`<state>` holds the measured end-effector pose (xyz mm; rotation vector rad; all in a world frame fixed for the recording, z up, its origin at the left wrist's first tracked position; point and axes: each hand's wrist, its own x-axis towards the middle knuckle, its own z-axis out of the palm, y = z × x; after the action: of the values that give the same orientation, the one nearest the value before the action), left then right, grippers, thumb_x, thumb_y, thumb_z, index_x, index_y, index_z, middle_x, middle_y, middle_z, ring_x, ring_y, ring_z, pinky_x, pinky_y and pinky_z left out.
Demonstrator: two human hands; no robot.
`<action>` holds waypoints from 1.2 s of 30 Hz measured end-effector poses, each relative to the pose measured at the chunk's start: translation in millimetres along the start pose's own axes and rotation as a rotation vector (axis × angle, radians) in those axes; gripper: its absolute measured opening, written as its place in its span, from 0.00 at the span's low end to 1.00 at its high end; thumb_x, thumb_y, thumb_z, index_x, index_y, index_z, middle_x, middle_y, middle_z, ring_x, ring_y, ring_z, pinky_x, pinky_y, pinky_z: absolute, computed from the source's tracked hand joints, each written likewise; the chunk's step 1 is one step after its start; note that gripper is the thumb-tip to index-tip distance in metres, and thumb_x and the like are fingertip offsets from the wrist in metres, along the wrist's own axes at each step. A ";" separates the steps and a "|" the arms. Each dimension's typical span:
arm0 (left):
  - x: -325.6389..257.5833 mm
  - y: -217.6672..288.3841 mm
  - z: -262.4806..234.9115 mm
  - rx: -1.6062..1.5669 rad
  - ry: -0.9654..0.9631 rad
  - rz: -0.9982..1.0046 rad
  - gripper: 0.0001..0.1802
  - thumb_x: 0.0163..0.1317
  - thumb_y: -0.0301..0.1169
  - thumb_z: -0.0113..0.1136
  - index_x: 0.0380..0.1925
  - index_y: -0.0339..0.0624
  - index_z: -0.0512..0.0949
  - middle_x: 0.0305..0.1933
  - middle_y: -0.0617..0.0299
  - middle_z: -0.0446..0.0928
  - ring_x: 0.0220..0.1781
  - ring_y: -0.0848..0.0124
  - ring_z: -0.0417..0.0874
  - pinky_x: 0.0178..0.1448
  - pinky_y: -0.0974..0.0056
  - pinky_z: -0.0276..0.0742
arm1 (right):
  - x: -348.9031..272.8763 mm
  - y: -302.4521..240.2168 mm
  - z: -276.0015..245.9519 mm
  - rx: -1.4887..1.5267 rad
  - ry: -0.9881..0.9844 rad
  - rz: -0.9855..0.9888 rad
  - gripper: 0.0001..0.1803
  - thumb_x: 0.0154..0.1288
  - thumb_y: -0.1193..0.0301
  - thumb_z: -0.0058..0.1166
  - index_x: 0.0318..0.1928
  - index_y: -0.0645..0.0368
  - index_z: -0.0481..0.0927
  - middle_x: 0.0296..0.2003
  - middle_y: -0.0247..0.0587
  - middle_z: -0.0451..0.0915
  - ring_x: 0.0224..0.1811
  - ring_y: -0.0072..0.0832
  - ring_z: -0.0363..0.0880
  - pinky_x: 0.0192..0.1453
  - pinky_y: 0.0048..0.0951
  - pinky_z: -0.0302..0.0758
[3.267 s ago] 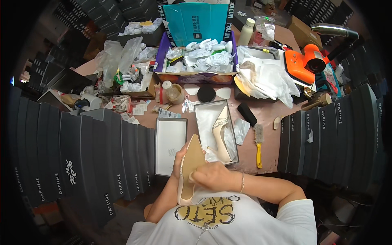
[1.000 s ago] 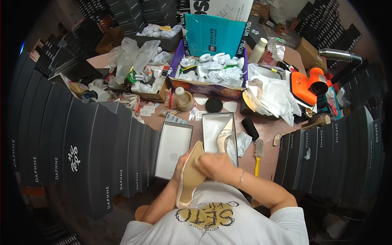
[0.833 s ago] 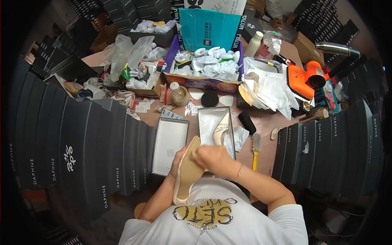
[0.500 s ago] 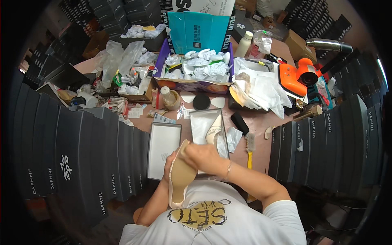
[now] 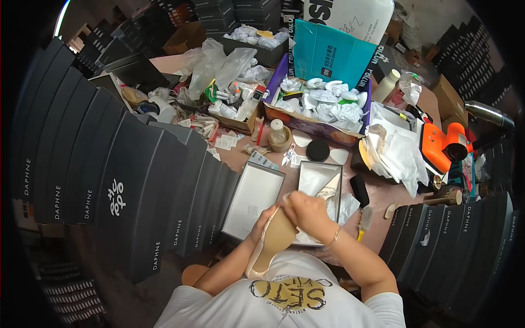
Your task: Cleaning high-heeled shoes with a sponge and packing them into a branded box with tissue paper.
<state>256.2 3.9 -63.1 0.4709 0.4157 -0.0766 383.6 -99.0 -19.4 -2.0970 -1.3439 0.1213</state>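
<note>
A pale cream woman's shoe [image 5: 280, 234] is held at chest height, its tan sole turned up. Along its left side my left hand [image 5: 259, 228] is wrapped, fingers mostly behind the shoe. My right hand [image 5: 309, 214] is closed at the shoe's far end, fingertips pinched together there; whether they hold anything besides the shoe's edge is hidden. Beyond the hands, the matching shoe [image 5: 328, 188] lies in an open grey shoebox [image 5: 340, 176] with white tissue paper. To the left of that box lies a pale-lined box lid [image 5: 249, 203].
Dark shoeboxes are stacked on the left [image 5: 139, 191] and right [image 5: 437, 229]. Right of the open box are a black cylindrical object [image 5: 359, 190] and a yellow-handled brush [image 5: 365, 221]. Farther back stand a purple carton [image 5: 311, 121] of crumpled paper and an orange device [image 5: 437, 145].
The view has swung and tilted, so the table and boxes appear farther right. Both hands keep hold of the shoe, with the right hand still at its far end.
</note>
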 end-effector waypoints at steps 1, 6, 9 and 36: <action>2.1 -4.2 -14.2 0.002 -0.023 -0.017 0.33 0.68 0.51 0.36 0.68 0.46 0.57 0.54 0.54 0.74 0.56 0.66 0.75 0.61 0.60 0.71 | -3.8 -4.6 1.5 0.059 -0.020 -0.078 0.09 0.56 0.65 0.54 0.29 0.54 0.69 0.22 0.38 0.73 0.20 0.33 0.78 0.21 0.34 0.73; 6.3 11.6 -0.9 0.029 -0.032 0.040 0.31 0.69 0.52 0.36 0.65 0.46 0.60 0.51 0.54 0.74 0.51 0.69 0.77 0.56 0.62 0.75 | -10.1 -38.4 1.7 0.060 -0.054 -0.336 0.13 0.62 0.63 0.54 0.27 0.56 0.69 0.20 0.39 0.72 0.18 0.36 0.76 0.20 0.35 0.72; 14.7 11.0 -12.2 -0.017 -0.106 -0.067 0.30 0.69 0.52 0.36 0.62 0.44 0.64 0.49 0.55 0.75 0.49 0.69 0.78 0.54 0.63 0.75 | 27.2 10.1 6.5 0.042 0.054 -0.005 0.12 0.62 0.63 0.54 0.28 0.55 0.69 0.21 0.39 0.73 0.19 0.36 0.76 0.21 0.35 0.73; 17.8 7.1 -5.0 0.074 0.070 0.019 0.31 0.68 0.51 0.36 0.66 0.47 0.59 0.51 0.53 0.74 0.52 0.66 0.77 0.57 0.61 0.73 | 12.7 -11.4 2.8 0.063 0.051 -0.017 0.15 0.61 0.61 0.56 0.27 0.56 0.68 0.17 0.42 0.73 0.17 0.40 0.76 0.19 0.37 0.70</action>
<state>271.8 12.9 -71.3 0.5514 0.4779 -0.0573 379.6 -83.9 -12.2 -2.0221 -1.3105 0.1010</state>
